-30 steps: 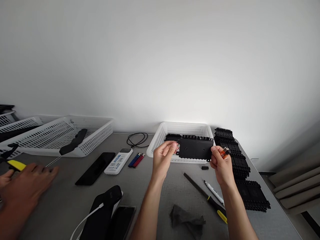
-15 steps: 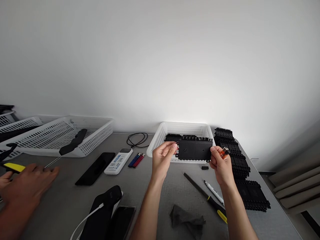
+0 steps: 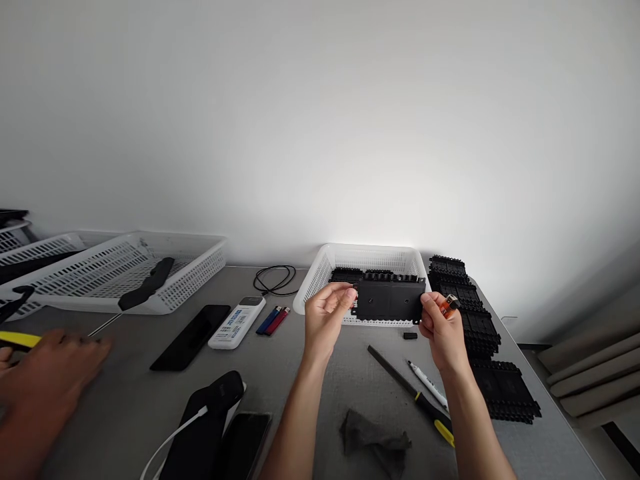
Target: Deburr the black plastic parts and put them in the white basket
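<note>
A flat black plastic part with a toothed edge is held up in front of a white basket. My left hand pinches its left end between thumb and fingers. At the right end, my right hand grips the part's edge and also has an orange lighter tucked in its fingers. More black parts lie in the basket behind. A small black block rests on the table below the held part.
Stacks of black parts line the right edge. A file, a marker and a dark cloth lie nearer. Leftward are phones, lighters, a basket and another person's hands.
The other person's hands and the yellow-black tool have shifted slightly left. My hands and the black part look nearly unmoved.
</note>
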Demonstrator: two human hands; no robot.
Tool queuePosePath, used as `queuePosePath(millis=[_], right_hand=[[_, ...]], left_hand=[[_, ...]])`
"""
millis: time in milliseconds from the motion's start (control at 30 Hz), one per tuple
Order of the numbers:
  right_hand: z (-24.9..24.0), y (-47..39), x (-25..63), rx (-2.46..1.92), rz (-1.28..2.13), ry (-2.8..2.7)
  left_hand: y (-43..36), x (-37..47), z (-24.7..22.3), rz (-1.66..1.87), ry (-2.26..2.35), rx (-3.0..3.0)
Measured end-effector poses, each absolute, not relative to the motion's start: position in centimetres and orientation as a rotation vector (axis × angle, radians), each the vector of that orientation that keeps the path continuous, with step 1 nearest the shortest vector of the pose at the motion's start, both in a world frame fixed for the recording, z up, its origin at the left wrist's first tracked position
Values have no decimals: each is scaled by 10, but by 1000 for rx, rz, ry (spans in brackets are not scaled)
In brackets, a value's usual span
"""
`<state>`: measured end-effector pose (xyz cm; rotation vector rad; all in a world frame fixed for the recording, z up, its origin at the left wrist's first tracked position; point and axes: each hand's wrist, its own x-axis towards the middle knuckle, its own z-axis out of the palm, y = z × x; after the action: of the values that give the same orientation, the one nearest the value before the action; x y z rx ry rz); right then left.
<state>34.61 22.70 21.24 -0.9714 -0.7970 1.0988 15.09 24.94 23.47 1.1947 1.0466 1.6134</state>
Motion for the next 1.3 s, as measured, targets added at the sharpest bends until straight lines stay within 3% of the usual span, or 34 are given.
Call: queuePosePath(millis=[867,1300], right_hand=[[212,227,346,-961,1102,-795],[216,229,353,-894,1356,-572]], left_hand=[[250,150,235,1664,1020,1157],[254,146,228,1342,1090,1329]])
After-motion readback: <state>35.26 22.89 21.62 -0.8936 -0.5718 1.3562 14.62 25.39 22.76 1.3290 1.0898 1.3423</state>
